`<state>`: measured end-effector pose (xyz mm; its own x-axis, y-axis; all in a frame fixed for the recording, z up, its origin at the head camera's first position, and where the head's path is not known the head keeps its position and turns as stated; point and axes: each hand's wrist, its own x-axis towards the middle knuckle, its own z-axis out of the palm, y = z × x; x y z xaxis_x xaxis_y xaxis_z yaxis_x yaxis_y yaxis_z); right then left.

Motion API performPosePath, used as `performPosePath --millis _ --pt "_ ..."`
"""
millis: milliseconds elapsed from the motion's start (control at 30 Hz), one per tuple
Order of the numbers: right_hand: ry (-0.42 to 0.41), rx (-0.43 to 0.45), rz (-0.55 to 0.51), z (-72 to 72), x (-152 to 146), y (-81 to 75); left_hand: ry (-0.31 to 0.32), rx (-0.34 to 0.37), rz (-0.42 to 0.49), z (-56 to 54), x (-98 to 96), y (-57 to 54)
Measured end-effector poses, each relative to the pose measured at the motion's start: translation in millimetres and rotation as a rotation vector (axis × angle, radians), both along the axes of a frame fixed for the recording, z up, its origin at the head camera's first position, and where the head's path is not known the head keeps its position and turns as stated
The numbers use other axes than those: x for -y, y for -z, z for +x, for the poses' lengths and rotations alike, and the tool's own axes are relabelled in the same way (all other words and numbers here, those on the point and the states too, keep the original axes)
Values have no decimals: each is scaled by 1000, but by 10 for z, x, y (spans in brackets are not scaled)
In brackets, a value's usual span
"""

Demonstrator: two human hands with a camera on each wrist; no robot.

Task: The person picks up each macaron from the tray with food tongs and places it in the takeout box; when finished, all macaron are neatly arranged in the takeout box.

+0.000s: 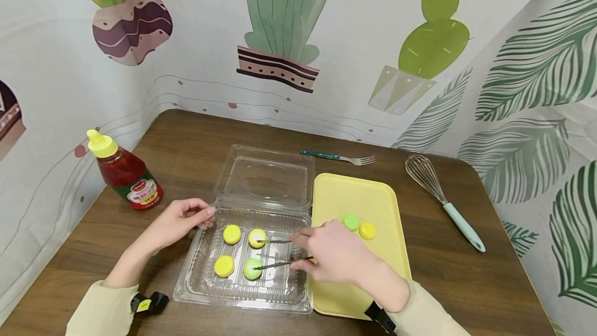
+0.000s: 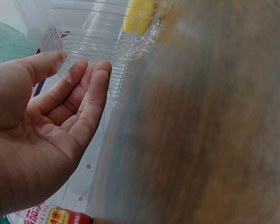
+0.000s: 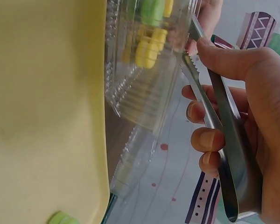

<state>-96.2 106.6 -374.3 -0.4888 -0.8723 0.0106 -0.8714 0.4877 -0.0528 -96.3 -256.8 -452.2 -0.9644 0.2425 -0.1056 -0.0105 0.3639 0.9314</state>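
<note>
My right hand (image 1: 338,253) grips metal tongs (image 3: 228,140), thumb on one arm and fingers on the other. The tong arms are spread over a clear plastic container (image 1: 289,292). One tip overlaps a yellow macaron (image 1: 257,234), the other a green macaron (image 1: 253,273), both in the container. Two more yellow macarons (image 1: 224,266) sit to the left of these. At the container's left side, my left hand (image 1: 179,222) pinches the rim between thumb and fingers. Hinged back behind the base lies the container's lid (image 1: 266,170).
A yellow tray (image 1: 359,196) adjoins the container on the right, bearing a green macaron (image 1: 350,222) and a yellow one (image 1: 367,231). Behind lies a fork (image 1: 338,157); far right, a whisk (image 1: 445,204). A red sauce bottle (image 1: 128,175) stands left, near the table edge.
</note>
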Motion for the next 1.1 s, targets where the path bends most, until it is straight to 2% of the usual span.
performPosePath --millis 367,633,1100 --pt "51 1 -52 -64 -128 -103 2 -1 2 3 0 -2" --pt "93 -52 -80 -106 -255 -135 1 6 8 -1 4 7" --pt "166 -86 -120 -196 -511 -188 0 4 -4 0 4 11"
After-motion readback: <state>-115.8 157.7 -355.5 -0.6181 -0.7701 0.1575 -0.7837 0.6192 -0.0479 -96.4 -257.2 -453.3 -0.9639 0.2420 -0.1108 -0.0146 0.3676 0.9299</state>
